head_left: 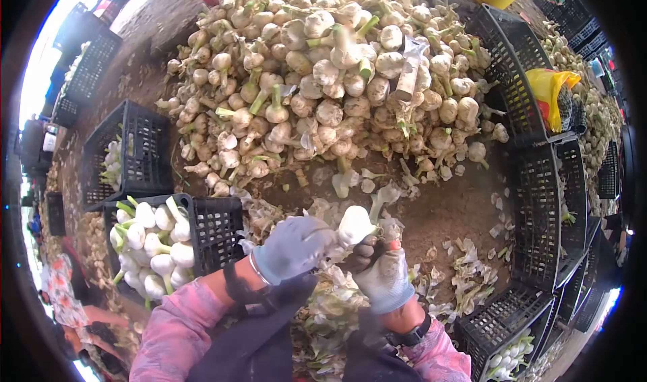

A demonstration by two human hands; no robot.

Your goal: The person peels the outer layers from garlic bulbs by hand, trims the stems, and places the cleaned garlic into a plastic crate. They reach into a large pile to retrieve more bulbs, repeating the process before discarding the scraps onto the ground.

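Observation:
A clean white garlic bulb (355, 226) is between my two gloved hands. My left hand (293, 248) is closed, its fingertips against the bulb's left side. My right hand (385, 274) is curled shut just right of the bulb, its dark fingertips close under the bulb's stem end. A small orange piece (394, 245) shows at the right thumb; what it belongs to is hidden. Pale loose skin (385, 199) rises beyond the right fingers. In front of both hands lies a big heap of unpeeled garlic (330, 112) with cut stems.
A black crate of cleaned garlic (219, 224) stands at my left, another black crate (145, 146) behind it. Black crates (539, 207) line the right side, with a yellow bag (549, 92) over one. Peeled skins (465, 267) litter the ground. A person in a floral top (62, 288) is far left.

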